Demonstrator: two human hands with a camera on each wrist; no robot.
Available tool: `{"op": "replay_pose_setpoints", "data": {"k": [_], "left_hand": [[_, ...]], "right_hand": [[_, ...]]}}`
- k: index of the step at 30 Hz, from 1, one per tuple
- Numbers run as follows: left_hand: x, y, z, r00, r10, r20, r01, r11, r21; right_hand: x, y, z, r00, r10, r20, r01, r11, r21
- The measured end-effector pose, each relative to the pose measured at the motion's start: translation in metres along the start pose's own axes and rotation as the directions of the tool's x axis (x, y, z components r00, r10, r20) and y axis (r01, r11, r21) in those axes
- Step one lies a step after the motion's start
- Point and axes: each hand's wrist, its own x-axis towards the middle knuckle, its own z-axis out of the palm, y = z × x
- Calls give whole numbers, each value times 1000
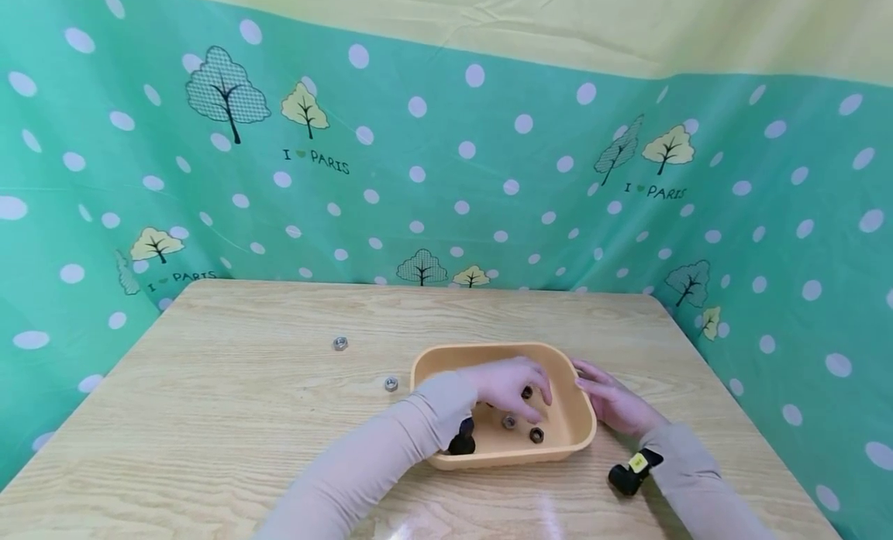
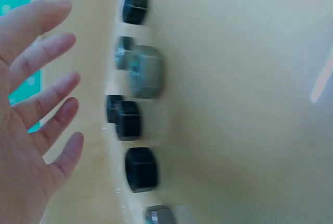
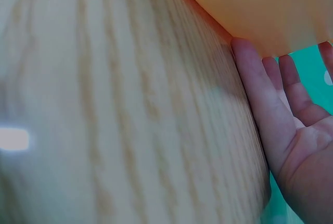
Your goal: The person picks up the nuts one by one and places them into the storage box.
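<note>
An orange plastic bin [image 1: 512, 456] sits on the table with several hex nuts inside, some black and some silver. My left hand [image 1: 512, 386] reaches over the bin from the left, its fingers loosely bent and spread above the nuts. In the left wrist view the palm and fingers of that hand [image 2: 41, 94] hold nothing, beside a black nut [image 2: 141, 169] and a large silver nut [image 2: 146, 72] on the bin's floor. Outside the bin's right end, my right hand [image 1: 617, 400] rests its extended fingers [image 3: 260, 86] against the wall.
Two silver nuts lie on the wooden table [image 1: 209, 416] left of the bin: one nut [image 1: 391, 383] near it, another nut [image 1: 339, 343] farther back. A green dotted curtain [image 1: 418, 176] hangs behind the table and along both sides.
</note>
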Motion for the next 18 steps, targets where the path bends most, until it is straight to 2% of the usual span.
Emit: {"op": "replay_pose_setpoints", "data": {"k": [5, 10, 18], "left_hand": [[-3, 1, -11, 999, -28, -30, 25, 996, -86], [-6, 8, -26, 997, -22, -70, 16, 997, -78], [-21, 16, -52, 989, -52, -138, 34, 991, -132]], "right_hand": [[0, -2, 2, 1000, 20, -15, -20, 1000, -10], [0, -3, 3, 1000, 24, -16, -24, 1000, 2], [0, -5, 2, 1000, 24, -16, -25, 1000, -16]]}}
